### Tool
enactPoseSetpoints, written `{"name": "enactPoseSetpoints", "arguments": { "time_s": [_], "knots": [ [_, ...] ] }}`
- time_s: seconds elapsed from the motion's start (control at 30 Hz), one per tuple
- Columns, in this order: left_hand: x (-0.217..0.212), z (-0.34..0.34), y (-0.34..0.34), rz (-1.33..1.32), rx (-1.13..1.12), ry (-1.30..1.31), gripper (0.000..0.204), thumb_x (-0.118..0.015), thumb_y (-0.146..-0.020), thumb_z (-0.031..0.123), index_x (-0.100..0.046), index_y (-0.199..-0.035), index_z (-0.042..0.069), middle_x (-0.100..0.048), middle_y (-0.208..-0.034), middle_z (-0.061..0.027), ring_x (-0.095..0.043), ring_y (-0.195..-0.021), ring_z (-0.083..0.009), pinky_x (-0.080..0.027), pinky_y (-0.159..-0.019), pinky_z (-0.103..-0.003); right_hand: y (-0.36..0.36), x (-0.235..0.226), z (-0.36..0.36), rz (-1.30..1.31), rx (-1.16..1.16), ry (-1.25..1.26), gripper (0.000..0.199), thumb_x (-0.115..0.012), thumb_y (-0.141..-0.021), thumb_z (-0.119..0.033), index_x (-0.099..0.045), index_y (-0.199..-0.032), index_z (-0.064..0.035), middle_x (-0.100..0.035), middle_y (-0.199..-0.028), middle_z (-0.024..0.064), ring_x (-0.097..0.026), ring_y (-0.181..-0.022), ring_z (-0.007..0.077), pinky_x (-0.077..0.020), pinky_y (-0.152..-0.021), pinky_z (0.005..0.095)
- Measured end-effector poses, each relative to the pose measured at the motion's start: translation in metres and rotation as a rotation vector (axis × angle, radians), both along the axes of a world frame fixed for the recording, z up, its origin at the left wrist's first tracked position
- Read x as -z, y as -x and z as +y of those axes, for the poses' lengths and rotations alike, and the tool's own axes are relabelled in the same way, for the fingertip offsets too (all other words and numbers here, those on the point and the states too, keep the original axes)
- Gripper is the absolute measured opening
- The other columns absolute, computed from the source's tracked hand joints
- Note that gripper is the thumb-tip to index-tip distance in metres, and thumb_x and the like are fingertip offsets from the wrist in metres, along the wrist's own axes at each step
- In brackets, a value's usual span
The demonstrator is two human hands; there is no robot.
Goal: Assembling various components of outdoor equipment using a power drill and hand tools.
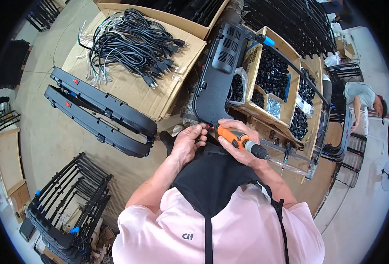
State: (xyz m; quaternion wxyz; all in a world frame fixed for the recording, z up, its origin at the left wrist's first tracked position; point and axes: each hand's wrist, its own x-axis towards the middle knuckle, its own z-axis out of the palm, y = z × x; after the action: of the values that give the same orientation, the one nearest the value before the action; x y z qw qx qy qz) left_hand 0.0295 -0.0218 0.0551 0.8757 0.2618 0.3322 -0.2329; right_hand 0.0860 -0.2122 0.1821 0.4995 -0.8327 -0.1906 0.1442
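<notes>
- Person's right hand [240, 143] was clenched round an orange power screwdriver [237, 139], tip aimed at the lower end of the black plastic panel [214, 75] in front of the body.
- Left hand [188, 143] pinched at that same lower edge of the panel, fingers closed on it or on something small there; too small to tell which.
- Panel ran up and away from the hands, its vented top end resting by the cardboard boxes of black parts [271, 72] just right of it.
- Left of the panel: flat cardboard w/ a heap of black power cords [130, 42]; further left, two finished black panels [100, 114] on the floor.
- A co-worker [361, 101] stood well to the right of the panel, bent over other work.
- Risk, as a judgement: left fingers sat v. close to the driver's tip — a slip off the screw could nick them or scar the plastic.
- Panel looked propped, not clamped; push too hard & it could shift or tip.
</notes>
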Motion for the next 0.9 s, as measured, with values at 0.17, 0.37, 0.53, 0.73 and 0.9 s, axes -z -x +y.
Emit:
{"name": "enactPoseSetpoints", "arguments": {
  "time_s": [0.17, 0.37, 0.53, 0.73, 0.9],
  "knots": [
    [0.004, -0.001, -0.002, 0.006, 0.02, 0.044, 0.021, -0.063, -0.108, 0.026, -0.07, -0.113, 0.007, -0.068, -0.091, 0.0018, -0.061, -0.075, -0.0092, -0.052, -0.065, -0.024, -0.002, -0.005, 0.003, 0.042, 0.014, 0.033, 0.037, -0.082, -0.087, -0.007, -0.067, -0.121, -0.006, -0.072, -0.128, 0.0131, -0.07, -0.12, 0.0261, -0.0537, -0.106, 0.0387],
    [0.004, -0.004, -0.004, 0.03, 0.015, 0.075, 0.022, -0.063, -0.108, 0.03, -0.069, -0.107, 0.01, -0.063, -0.086, 0.0037, -0.056, -0.074, -0.0099, -0.047, -0.065, -0.025, -0.002, -0.014, 0.009, 0.047, 0.031, 0.055, 0.04, -0.082, -0.087, -0.006, -0.067, -0.124, -0.0059, -0.072, -0.128, 0.0138, -0.071, -0.117, 0.0233, -0.055, -0.103, 0.0359],
    [-0.005, -0.006, -0.014, 0.079, -0.05, 0.153, 0.022, -0.061, -0.109, 0.031, -0.067, -0.109, 0.011, -0.062, -0.087, 0.0037, -0.055, -0.074, -0.0096, -0.046, -0.065, -0.024, 0.006, -0.028, 0.0, 0.057, 0.096, -0.12, 0.048, -0.08, -0.089, -0.005, -0.063, -0.134, -0.0016, -0.07, -0.132, 0.0121, -0.067, -0.123, 0.0215, -0.0515, -0.108, 0.0362],
    [-0.014, -0.011, -0.025, 0.038, -0.175, 0.365, 0.022, -0.064, -0.107, 0.03, -0.066, -0.112, 0.009, -0.061, -0.087, 0.0021, -0.056, -0.074, -0.0101, -0.046, -0.064, -0.023, 0.001, -0.02, -0.003, 0.032, 0.072, -0.156, 0.051, -0.082, -0.088, -0.006, -0.061, -0.135, -0.0028, -0.07, -0.133, 0.0129, -0.067, -0.123, 0.0235, -0.052, -0.108, 0.0381],
    [-0.016, -0.011, -0.03, 0.041, -0.215, 0.414, 0.021, -0.064, -0.107, 0.029, -0.066, -0.114, 0.009, -0.061, -0.087, 0.0016, -0.057, -0.075, -0.0108, -0.049, -0.067, -0.024, -0.002, -0.02, 0.0, 0.012, 0.086, -0.184, 0.051, -0.081, -0.088, -0.005, -0.061, -0.135, -0.0028, -0.07, -0.133, 0.0126, -0.067, -0.124, 0.024, -0.0522, -0.109, 0.0386]
  ]
}}
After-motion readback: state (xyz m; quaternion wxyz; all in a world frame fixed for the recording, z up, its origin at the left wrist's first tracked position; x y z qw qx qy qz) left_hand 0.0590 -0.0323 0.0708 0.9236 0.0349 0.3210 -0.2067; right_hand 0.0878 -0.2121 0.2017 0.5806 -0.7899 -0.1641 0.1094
